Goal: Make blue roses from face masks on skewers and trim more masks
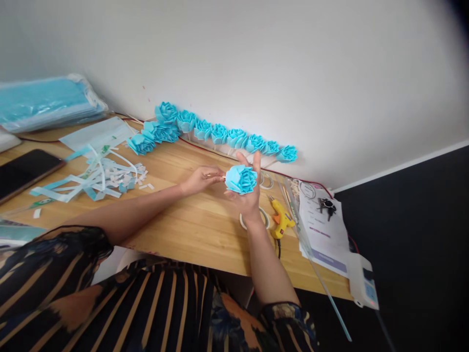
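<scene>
A light blue folded flower (pixel 241 179) is held up above the wooden table (pixel 190 230). My right hand (pixel 250 191) cups it from behind, palm towards me, fingers pointing up beside the petals. My left hand (pixel 201 179) pinches the thin stick at the flower's left side. A row of several finished blue flowers (pixel 220 134) lies along the wall behind my hands.
Cut blue and white strips (pixel 95 178) litter the left of the table, beside a dark phone (pixel 22 171) and a bag of blue masks (pixel 47 101). A yellow glue gun (pixel 281 218), tape rolls (pixel 261 215), papers with keys (pixel 323 220) and a white device (pixel 362 280) lie right.
</scene>
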{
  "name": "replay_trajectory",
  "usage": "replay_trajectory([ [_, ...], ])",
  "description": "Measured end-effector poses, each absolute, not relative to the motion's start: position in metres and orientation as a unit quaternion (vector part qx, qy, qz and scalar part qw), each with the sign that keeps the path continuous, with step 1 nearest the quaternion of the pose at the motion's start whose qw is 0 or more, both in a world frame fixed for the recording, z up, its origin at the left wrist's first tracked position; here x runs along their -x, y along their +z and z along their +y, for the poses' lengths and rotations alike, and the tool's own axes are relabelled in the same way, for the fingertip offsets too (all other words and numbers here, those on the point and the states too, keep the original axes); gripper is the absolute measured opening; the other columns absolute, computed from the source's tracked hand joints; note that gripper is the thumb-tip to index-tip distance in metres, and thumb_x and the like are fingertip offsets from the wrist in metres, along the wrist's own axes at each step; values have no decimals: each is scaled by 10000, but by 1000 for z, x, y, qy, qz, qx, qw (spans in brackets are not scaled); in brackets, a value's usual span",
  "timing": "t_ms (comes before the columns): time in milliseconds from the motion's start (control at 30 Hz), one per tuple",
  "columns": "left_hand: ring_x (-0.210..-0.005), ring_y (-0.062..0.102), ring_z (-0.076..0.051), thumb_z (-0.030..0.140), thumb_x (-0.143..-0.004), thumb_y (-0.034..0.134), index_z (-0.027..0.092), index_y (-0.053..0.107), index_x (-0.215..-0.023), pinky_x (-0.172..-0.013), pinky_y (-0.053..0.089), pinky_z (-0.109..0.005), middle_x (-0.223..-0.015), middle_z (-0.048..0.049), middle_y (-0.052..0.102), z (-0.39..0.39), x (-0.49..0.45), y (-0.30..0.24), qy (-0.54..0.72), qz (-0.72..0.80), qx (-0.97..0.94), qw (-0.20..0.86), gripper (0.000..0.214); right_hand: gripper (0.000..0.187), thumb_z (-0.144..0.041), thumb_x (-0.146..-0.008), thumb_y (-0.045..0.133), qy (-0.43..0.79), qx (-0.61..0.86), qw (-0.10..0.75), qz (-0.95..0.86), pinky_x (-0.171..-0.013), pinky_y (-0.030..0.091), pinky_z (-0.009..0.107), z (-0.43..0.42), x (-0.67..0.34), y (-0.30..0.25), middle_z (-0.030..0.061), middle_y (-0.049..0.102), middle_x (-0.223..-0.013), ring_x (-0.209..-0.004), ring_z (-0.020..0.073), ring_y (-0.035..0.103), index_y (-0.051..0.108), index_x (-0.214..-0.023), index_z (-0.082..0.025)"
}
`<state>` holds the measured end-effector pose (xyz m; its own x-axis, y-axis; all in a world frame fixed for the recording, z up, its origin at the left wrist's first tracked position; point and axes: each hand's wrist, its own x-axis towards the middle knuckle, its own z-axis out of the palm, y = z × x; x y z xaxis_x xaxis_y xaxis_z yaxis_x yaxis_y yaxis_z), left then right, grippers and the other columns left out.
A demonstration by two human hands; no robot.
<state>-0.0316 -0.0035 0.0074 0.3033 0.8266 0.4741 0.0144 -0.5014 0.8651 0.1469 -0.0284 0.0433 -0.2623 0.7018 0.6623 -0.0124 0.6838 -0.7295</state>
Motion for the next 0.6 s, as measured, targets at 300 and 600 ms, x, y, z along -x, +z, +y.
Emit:
replay_trajectory([
  [300,-983,685,-207,382,-923,578,138,712,-1090,-887,523,-313,-1038,-96,750,0,37,1,563,348,-652,370,325,430,-371,-799,794,270,304,616,-674,-900,585,372,-31,-151,41,61,747,-1124,-1000,221,729,656,-1187,-246],
  [600,-786,622,-154,277,-913,516,142,694,-954,-770,493,-283,-843,-41,689,4,39,-5,568,395,-646,321,227,382,-400,-758,804,247,365,646,-623,-787,598,334,-24,-149,38,21,754,-904,-775,175,718,679,-1065,-210],
])
